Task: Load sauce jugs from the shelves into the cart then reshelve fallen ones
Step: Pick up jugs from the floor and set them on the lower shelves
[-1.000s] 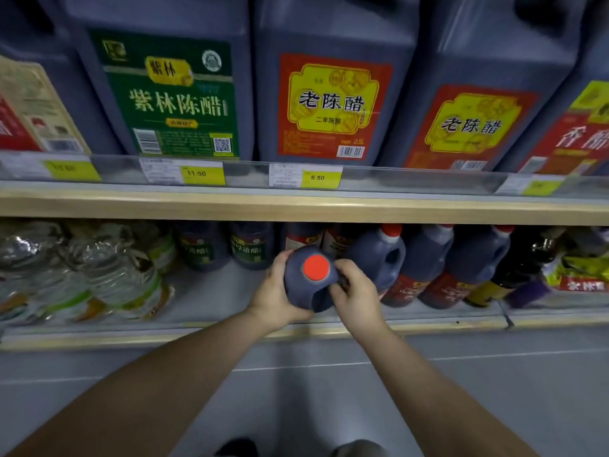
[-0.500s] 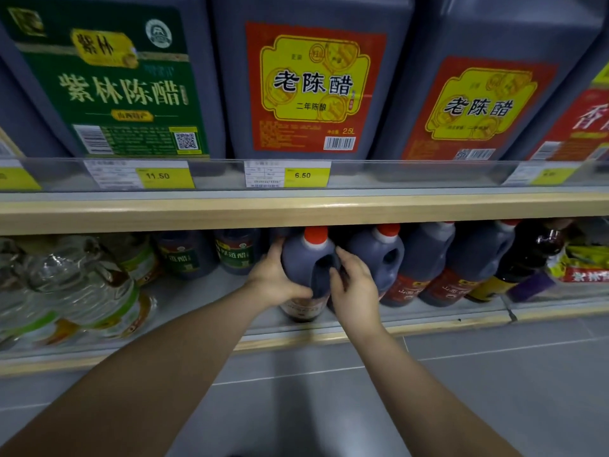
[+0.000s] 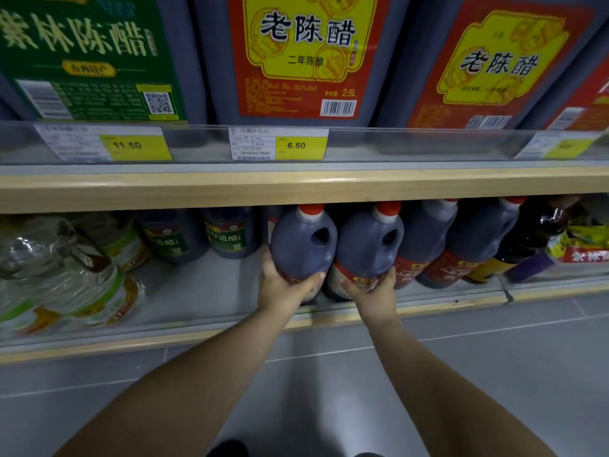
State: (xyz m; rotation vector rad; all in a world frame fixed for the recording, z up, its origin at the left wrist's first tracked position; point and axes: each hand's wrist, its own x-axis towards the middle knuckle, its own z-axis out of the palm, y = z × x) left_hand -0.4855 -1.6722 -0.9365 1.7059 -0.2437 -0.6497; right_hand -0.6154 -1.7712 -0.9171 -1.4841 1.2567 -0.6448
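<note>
- My right hand (image 3: 372,291) has left the jug (image 3: 301,245) and now grips its neighbour (image 3: 367,249); my left hand (image 3: 283,288) holds the first.
- Smooth dark plastic, round red caps (image 3: 310,210), moulded handles (image 3: 329,237).

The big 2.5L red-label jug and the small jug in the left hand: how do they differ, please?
The big jug, far larger, stands on the upper shelf; the small jug on the lower. The left hand grips the small jug's base, the right hand a neighbouring jug; nothing touches the big jug. Both hold dark liquid.
</note>
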